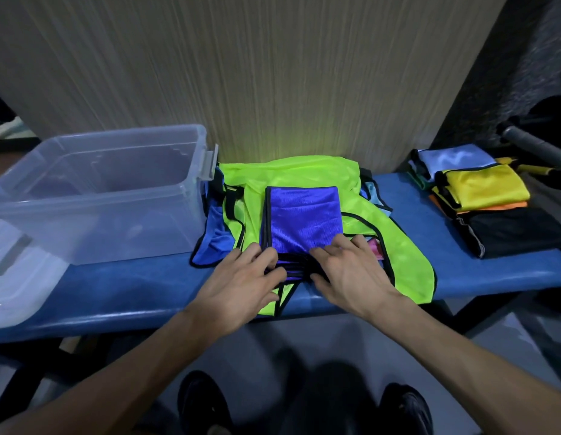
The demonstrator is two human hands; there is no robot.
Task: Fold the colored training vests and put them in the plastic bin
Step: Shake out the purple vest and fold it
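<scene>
Head view: folded blue vest (304, 219) lying on top of the spread lime-green vest (395, 243), presumably used as a flat folding surface on the blue bench (131, 287); left hand (241, 285) and right hand (348, 271) close together at its near edge, fingers pinching the bunched black trim, likely gathering layers for a lift; clear plastic bin (94, 196) just left, seemingly empty, within easy reach; stacked folded vests (486, 189) well apart to the right, not yet binned.
</scene>
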